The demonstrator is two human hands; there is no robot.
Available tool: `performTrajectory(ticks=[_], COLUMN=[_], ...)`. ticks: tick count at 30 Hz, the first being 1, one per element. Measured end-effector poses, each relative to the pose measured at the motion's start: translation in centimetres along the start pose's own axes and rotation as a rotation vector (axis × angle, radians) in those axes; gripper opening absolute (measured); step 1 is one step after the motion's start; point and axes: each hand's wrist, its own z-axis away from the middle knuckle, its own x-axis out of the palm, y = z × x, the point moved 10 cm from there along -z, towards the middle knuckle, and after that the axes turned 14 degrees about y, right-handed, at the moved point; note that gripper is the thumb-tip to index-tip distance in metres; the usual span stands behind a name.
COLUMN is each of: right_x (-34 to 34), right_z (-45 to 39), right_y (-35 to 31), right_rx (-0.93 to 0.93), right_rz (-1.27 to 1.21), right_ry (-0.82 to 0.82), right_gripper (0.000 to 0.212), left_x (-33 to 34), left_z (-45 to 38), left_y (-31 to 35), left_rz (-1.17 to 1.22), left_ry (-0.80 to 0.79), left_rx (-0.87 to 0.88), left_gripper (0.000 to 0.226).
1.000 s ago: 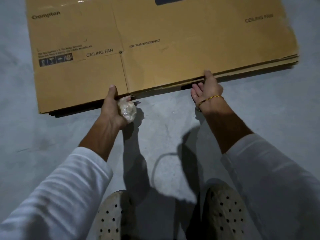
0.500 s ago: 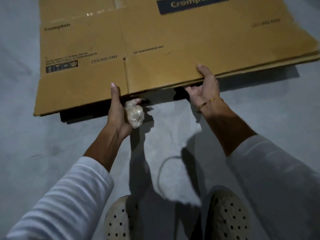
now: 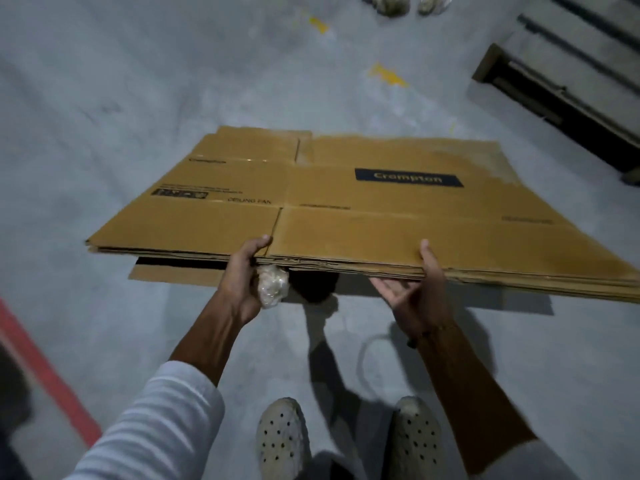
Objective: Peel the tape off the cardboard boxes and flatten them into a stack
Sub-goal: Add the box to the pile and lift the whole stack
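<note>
A stack of flattened brown cardboard boxes (image 3: 346, 209) printed "Crompton" and "CEILING FAN" is raised off the grey floor at its near edge. My left hand (image 3: 242, 275) grips that near edge, thumb on top, and also holds a crumpled ball of clear tape (image 3: 273, 285) against its palm. My right hand (image 3: 419, 289) grips the same edge further right, thumb on top and fingers underneath. One more flat cardboard piece (image 3: 173, 273) lies on the floor under the stack's left part.
My two perforated pale shoes (image 3: 282, 438) stand just behind the stack. A dark low rack (image 3: 561, 105) sits at the right rear. Red floor line (image 3: 45, 368) runs at the left. More crumpled tape balls (image 3: 391, 3) lie at the far top.
Both hands have lifted the near edge of the cardboard stack higher off the floor. My view has tilted up, showing the whole stack and the floor beyond.
</note>
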Motion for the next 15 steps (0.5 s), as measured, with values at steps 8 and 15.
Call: performTrajectory(ticks=[8,15], right_x=[1.4,0.2], right_z=[3.5,7.3], right_y=[-5.8,-4.9], right_rx=[-0.040,0.026], right_rz=[0.035,0.149], right_ry=[0.123,0.169], right_gripper=[0.027,0.014], left_x=[2.1,4.2], left_z=[6.7,13.8], left_y=[-1.4,-9.3], left_rz=[0.039,0.020], left_ry=[-0.027,-0.160], left_rx=[-0.039,-0.219], left_gripper=[0.049,0.088])
